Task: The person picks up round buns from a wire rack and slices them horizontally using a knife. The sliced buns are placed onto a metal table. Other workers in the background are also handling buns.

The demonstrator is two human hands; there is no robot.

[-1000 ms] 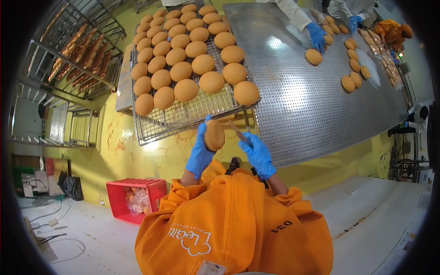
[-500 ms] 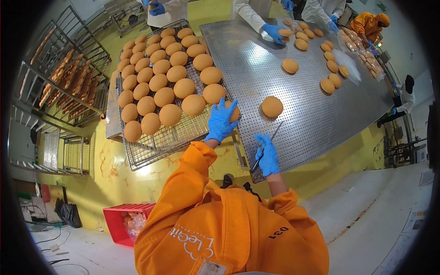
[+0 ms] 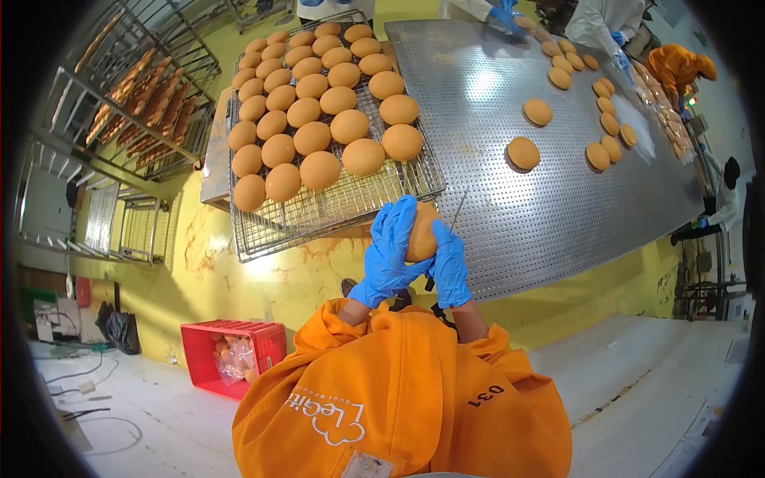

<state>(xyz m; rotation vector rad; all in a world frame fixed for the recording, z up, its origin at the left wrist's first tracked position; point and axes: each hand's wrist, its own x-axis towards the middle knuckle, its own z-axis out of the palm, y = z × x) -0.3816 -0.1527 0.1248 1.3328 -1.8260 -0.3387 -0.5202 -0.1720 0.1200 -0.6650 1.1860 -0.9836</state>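
A round golden-brown bun [image 3: 423, 235] is held in front of the person's body, just off the near left corner of the steel table. The left hand [image 3: 389, 251] cups its left side, gloved fingers curled around it. The right hand [image 3: 450, 267] is closed around a slim knife [image 3: 459, 209] and pressed near the bun's lower right; the blade points toward one o'clock. Whether this bun is cut cannot be told.

At eleven o'clock, a wire rack [image 3: 271, 240] carries rows of whole-looking buns [image 3: 362, 157]. Between one and two o'clock, the perforated steel table [image 3: 494, 227] bears a near bun [image 3: 523, 153] and, just beyond it, a second bun [image 3: 538, 111]. A further group [image 3: 611, 149] lies at two o'clock. The work looks partway: the rack's load seems the larger share left, the table's buns the part handled, though no cuts can be made out on them.

A co-worker's blue glove [image 3: 504, 17] is at one o'clock; a red crate [image 3: 272, 338] with bagged buns [image 3: 237, 358] sits at eight.
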